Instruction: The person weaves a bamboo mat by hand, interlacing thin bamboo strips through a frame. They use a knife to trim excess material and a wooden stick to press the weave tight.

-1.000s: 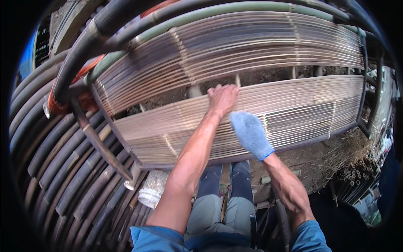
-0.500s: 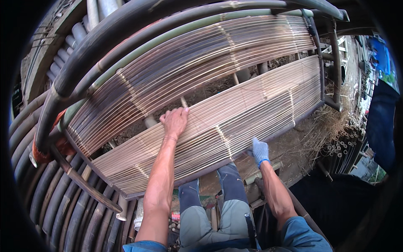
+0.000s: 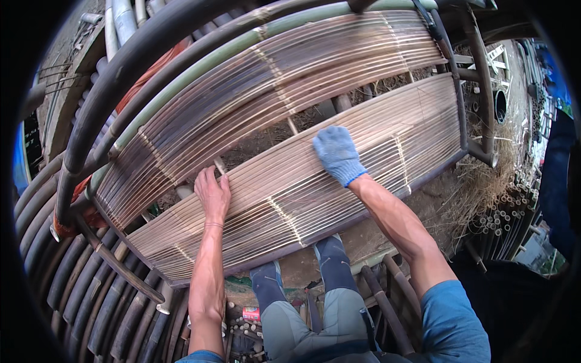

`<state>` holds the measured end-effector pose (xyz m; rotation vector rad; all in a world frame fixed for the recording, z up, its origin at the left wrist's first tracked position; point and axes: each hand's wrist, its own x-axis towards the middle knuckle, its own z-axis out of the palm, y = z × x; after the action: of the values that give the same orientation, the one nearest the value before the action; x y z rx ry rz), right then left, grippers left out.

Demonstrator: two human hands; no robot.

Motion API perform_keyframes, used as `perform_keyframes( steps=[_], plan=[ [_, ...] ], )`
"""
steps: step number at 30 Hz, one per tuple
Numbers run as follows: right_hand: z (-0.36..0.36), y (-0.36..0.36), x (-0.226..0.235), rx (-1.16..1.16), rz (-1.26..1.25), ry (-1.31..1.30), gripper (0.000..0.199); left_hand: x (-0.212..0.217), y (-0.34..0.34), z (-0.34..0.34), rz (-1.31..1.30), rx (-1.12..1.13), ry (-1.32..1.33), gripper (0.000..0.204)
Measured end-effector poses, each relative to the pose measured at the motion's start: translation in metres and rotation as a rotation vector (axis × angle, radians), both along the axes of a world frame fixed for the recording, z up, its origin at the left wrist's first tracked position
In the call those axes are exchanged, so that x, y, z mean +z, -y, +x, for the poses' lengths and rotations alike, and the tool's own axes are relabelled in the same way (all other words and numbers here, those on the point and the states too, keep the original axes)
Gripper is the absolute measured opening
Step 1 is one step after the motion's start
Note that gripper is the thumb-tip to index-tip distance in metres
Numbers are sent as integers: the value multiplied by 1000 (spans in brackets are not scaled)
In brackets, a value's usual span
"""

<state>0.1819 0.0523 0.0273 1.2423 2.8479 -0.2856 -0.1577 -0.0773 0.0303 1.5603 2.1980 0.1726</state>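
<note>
A long bamboo bench with a slatted seat [image 3: 363,145] and a slatted backrest [image 3: 212,109] lies across in front of me, its thin slats tied with pale crosswise bindings. At the seat's far edge, my bare left hand [image 3: 213,193] has its fingers curled over the outermost slat, thumb on the near side. My right hand, in a grey-blue knitted glove [image 3: 338,152], rests farther right on the seat near that same edge. Its fingers are folded in, and what lies under or inside them is hidden. Between seat and backrest runs a long open gap.
Dark curved bamboo poles [image 3: 115,302] are stacked at the lower left. Thick bent poles [image 3: 109,91] arch over the bench's left end. Dry straw [image 3: 484,181] and cut bamboo ends [image 3: 508,209] lie at the right. A red can [image 3: 251,313] stands near my legs.
My gloved right hand has moved from the seat's near edge up and left onto the slats near the far edge. My left hand has shifted left along that edge.
</note>
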Motion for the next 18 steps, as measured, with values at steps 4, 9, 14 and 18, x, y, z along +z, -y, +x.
perform_keyframes(
  steps=[4, 9, 14, 18],
  plan=[
    [-28, -13, 15, -141, -365, 87, 19, 18, -28, 89, 196, -305, 164, 51],
    [-13, -5, 88, -129, -825, -193, 24, 21, -90, 163, 254, -463, 416, 39],
    [69, -61, 177, -441, -567, -433, 21, 27, -130, 149, 142, 285, 548, 27],
    [109, -112, 117, -763, -168, -345, 18, 15, -125, 113, -512, 154, 296, 31]
  ],
)
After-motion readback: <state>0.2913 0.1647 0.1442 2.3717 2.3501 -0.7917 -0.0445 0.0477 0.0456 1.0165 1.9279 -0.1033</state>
